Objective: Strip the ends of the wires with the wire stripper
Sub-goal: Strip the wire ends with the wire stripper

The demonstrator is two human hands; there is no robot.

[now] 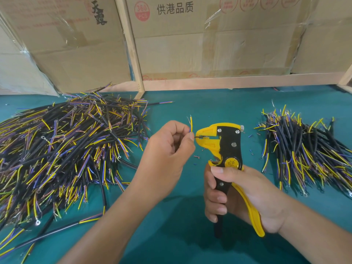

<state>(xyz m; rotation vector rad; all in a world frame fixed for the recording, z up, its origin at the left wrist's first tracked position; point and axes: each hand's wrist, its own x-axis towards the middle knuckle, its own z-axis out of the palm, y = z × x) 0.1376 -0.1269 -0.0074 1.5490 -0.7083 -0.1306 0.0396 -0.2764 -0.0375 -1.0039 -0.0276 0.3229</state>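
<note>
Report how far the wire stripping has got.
Done, it seems: the smaller pile lying right of the hands. In hand: the left hand feeds one wire into the wire stripper, which the right hand grips. Left: the far larger pile on the left.

Left hand [169, 141] raised, fingers curled, thumb and forefinger pinching. Right hand [242, 195] upright, fingers wrapped in firm grip, thumb on top.

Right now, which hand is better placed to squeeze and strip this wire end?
The right hand: it already grips the yellow-and-black wire stripper by its handles. The left hand pinches the wire.
</note>
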